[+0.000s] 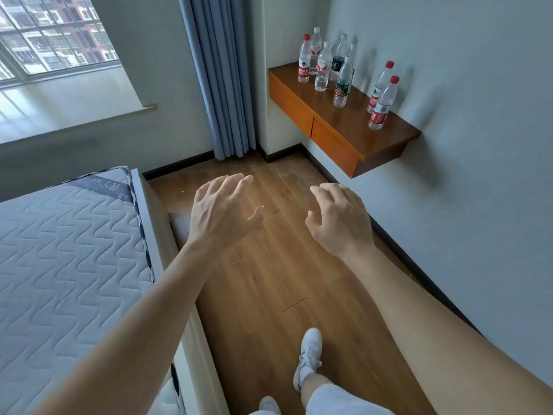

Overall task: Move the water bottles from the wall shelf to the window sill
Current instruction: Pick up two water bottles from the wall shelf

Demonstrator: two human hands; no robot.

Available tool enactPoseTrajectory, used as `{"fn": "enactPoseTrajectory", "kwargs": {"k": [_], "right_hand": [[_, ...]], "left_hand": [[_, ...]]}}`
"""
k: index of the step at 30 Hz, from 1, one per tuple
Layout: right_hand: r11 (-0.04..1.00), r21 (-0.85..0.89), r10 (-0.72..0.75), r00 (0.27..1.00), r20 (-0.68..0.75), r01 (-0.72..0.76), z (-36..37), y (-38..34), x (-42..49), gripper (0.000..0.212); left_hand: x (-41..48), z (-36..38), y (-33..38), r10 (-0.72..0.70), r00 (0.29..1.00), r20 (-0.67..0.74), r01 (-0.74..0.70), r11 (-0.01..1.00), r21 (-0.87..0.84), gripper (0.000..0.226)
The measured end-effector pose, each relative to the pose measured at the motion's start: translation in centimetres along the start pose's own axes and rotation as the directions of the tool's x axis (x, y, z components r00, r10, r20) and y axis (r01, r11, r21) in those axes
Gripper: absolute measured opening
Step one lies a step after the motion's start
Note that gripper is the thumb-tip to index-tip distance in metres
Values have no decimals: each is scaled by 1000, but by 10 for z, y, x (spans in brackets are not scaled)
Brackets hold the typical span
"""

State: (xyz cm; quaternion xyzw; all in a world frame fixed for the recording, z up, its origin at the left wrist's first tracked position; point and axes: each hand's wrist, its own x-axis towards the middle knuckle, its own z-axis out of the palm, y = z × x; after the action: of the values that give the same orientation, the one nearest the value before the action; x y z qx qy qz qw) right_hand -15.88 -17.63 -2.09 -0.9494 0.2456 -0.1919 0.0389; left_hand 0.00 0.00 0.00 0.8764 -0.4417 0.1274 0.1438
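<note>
Several clear plastic water bottles stand upright on a brown wooden wall shelf at the upper right. A red-labelled bottle is at the shelf's far left, a green-labelled one in the middle, and two red-capped bottles near the right end. The pale window sill lies at the upper left, bare, below the window. My left hand and my right hand hover over the floor, palms down, fingers spread and relaxed, holding nothing, well short of the shelf.
A mattress on a white bed frame fills the lower left. A blue curtain hangs between window and shelf. A strip of wooden floor runs from my feet to the corner, with my white shoes at the bottom.
</note>
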Motion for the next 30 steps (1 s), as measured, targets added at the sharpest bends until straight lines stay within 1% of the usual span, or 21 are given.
{"fn": "enactPoseTrajectory", "kwargs": {"k": [4, 7, 8, 14, 18, 21, 30], "right_hand": [[1000, 2, 11, 1000, 20, -11, 12, 14, 26, 46], [1000, -1, 14, 1000, 10, -14, 26, 31, 58, 45], [1000, -6, 16, 1000, -7, -16, 31, 39, 71, 45], [1000, 7, 25, 1000, 3, -25, 56, 89, 159, 45], [1000, -3, 18, 1000, 19, -18, 62, 129, 218, 45], [1000, 1, 25, 999, 25, -25, 68, 158, 253, 46], [997, 41, 56, 997, 57, -59, 100, 214, 336, 53]], "left_hand": [[31, 16, -4, -5, 1000, 3, 5, 1000, -2, 63], [67, 34, -4, 7, 1000, 4, -7, 1000, 4, 62], [81, 40, -5, 13, 1000, 0, -13, 1000, 1, 62], [181, 78, 6, 6, 1000, 5, -6, 1000, 0, 62], [249, 101, 18, -6, 999, 46, 5, 1000, 14, 63], [291, 116, 26, -5, 999, 50, 4, 1000, 18, 64], [380, 150, 20, -36, 999, 37, 36, 999, 9, 62]]}}
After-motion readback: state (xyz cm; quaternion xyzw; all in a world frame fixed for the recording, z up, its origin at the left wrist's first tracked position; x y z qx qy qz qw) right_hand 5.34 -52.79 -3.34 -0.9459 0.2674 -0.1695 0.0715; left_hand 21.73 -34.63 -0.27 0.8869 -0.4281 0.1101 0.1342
